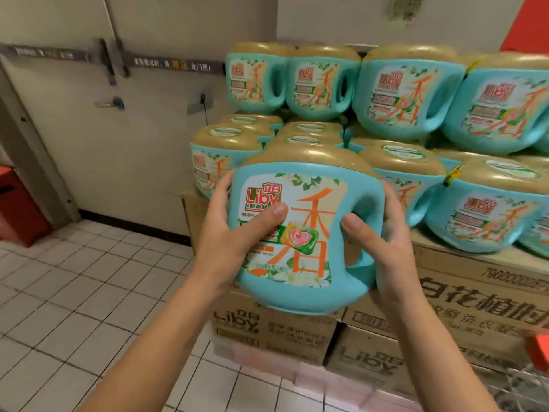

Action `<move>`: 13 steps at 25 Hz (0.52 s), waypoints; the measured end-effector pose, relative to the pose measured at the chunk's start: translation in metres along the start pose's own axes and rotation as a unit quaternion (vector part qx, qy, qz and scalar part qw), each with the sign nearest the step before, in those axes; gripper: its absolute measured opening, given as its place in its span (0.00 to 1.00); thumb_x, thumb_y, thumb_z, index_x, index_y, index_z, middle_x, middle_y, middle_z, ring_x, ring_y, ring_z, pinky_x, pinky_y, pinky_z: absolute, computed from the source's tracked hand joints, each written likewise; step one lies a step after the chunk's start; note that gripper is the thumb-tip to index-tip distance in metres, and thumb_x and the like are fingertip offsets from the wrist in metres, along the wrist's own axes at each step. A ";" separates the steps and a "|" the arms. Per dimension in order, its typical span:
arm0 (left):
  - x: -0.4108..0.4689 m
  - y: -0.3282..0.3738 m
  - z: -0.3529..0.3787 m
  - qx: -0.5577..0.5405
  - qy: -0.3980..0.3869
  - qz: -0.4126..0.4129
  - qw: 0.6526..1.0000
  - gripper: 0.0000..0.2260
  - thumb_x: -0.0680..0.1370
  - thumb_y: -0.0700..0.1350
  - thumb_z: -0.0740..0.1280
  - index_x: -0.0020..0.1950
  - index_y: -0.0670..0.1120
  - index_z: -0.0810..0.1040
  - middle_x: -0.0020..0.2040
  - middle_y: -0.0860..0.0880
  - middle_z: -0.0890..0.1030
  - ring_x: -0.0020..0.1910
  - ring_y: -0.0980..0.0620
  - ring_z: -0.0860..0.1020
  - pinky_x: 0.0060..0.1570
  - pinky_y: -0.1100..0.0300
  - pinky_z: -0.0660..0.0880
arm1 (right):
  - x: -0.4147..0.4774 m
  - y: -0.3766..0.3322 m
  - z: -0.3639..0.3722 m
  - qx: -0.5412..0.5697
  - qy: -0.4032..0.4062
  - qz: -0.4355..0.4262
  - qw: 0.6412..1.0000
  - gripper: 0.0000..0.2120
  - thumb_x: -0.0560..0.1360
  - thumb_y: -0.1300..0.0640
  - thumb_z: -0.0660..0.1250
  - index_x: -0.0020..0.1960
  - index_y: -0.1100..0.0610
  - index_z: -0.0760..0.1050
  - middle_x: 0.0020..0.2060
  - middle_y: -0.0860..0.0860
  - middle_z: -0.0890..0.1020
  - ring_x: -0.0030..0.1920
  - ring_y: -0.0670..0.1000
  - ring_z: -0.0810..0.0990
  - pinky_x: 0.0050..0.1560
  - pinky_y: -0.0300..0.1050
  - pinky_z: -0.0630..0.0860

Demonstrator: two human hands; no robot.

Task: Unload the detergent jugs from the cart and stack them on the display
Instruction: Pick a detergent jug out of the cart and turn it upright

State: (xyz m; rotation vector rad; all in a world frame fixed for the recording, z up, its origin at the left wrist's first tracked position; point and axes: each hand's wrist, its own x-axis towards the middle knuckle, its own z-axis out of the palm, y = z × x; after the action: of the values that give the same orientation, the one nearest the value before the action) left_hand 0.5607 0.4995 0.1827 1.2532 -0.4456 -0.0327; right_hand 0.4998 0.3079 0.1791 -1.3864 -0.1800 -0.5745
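The left thumb (274, 214) lies flat across the front label of a detergent jug (309, 257). The left fingers (221, 181) curl round its left side, so the left hand (234, 233) is clamped on it. The right thumb (355, 226) hooks into the handle opening. The right fingers (390, 191) wrap behind the handle side, so the right hand (386, 242) also grips the jug.

The right fingers sit just beside a neighbouring jug (416, 188) on the display. Left of the left hand there is open air above a pale tiled floor (89, 278). The held jug hangs in the air in front of the display's front left part. Its base is in front of the top edge of the stacked cartons (463, 295). A corner jug (214, 162) stands just behind and left of it.

The held jug is squat and turquoise with a wide gold cap. Its label faces the camera, with "Liby" in red, a large orange character and a heart-shaped pod picture. The handle is on its right side.

Both forearms reach up from the bottom of the view, bare, converging on the jug with the wrists slightly bent.

Farther back, an upper row of jugs (258, 81) stands on the lower layer. A cream wall (118, 144) is on the left. Wire mesh of a cart (517, 388) shows at the bottom right.
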 end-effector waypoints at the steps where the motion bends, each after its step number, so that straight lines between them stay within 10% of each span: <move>1: 0.014 0.008 -0.002 0.004 -0.015 0.011 1.000 0.36 0.62 0.50 0.77 0.69 0.52 0.69 0.55 0.47 0.84 0.51 0.46 0.84 0.42 0.56 0.81 | 0.011 -0.005 0.004 -0.008 0.000 -0.007 1.000 0.34 0.64 0.52 0.74 0.68 0.52 0.68 0.57 0.52 0.80 0.57 0.55 0.81 0.49 0.46 0.80; 13: 0.234 0.051 0.005 0.144 -0.145 0.086 0.975 0.57 0.55 0.54 0.83 0.77 0.57 0.56 0.66 0.49 0.77 0.61 0.49 0.79 0.61 0.45 0.76 | 0.211 -0.060 -0.009 -0.270 0.000 -0.042 0.962 0.50 0.41 0.45 0.84 0.58 0.40 0.66 0.49 0.44 0.84 0.50 0.47 0.84 0.49 0.44 0.82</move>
State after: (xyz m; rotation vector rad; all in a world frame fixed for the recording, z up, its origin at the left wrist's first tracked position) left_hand 0.7619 0.4492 0.3034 1.4975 -0.8330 -0.0043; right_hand 0.6489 0.2366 0.3238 -1.9148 -0.0823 -0.7269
